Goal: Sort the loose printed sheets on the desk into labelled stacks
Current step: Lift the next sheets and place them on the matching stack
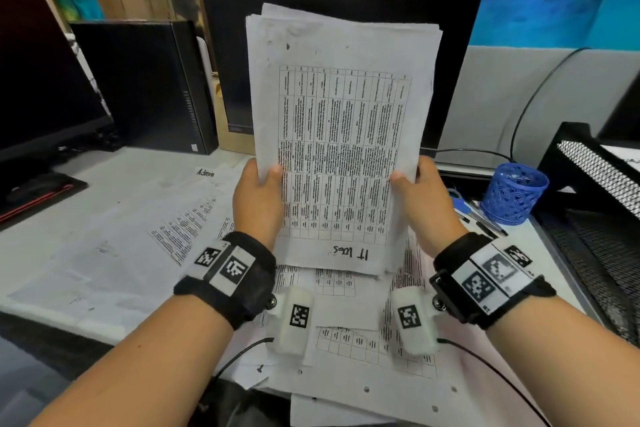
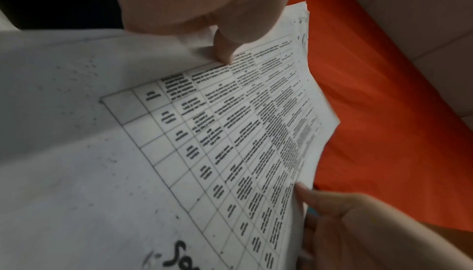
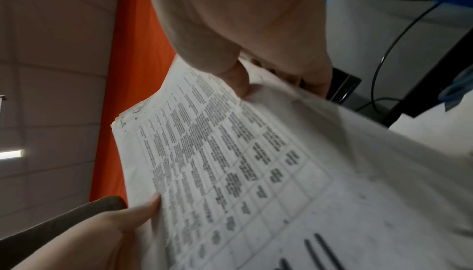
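Note:
I hold a thick stack of printed sheets (image 1: 341, 135) upright above the desk, its top sheet a dense table with a handwritten label at the near end. My left hand (image 1: 258, 196) grips the stack's left edge, thumb on the front. My right hand (image 1: 420, 192) grips the right edge the same way. In the left wrist view the left thumb (image 2: 225, 47) pinches the stack (image 2: 230, 143), and the right hand (image 2: 358, 223) shows at the far edge. The right wrist view shows the right thumb (image 3: 236, 80) on the sheets (image 3: 230, 163). Loose printed sheets (image 1: 180, 229) cover the desk below, one marked "Admin" (image 1: 205, 172).
A dark monitor (image 1: 45, 87) and a black computer case (image 1: 149, 83) stand at the left, another monitor (image 1: 457, 62) behind the stack. A blue mesh pen cup (image 1: 514, 192) and pens sit at the right, beside a black mesh paper tray (image 1: 595, 177).

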Action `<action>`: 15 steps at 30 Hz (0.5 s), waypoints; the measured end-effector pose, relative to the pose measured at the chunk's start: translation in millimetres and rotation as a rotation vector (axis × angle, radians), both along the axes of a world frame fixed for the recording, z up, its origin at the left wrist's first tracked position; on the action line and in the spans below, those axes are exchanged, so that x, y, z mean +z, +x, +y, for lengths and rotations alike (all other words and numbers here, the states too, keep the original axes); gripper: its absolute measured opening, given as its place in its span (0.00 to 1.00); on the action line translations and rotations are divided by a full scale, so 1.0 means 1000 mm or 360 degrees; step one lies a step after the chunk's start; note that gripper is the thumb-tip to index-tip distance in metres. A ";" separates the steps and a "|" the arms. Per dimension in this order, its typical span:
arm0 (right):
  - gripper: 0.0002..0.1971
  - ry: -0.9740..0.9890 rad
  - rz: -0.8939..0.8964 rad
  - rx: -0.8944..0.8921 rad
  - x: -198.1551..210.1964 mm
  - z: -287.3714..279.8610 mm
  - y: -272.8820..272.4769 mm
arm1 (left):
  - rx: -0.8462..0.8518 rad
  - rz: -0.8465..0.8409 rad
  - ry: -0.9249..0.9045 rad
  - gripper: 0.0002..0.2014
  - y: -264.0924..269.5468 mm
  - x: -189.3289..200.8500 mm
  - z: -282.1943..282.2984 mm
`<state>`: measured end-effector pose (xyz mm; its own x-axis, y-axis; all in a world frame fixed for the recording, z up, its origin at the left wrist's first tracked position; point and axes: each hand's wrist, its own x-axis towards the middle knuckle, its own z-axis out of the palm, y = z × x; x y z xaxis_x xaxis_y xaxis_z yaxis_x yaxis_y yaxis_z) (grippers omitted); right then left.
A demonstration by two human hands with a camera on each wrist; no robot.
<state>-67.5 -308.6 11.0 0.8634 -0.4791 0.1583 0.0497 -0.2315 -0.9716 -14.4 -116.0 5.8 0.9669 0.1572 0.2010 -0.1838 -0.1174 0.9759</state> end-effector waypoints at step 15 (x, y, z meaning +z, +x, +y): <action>0.12 -0.0301 0.0218 -0.0125 0.045 -0.086 -0.104 | -0.0777 -0.0079 0.0142 0.15 -0.050 0.033 -0.042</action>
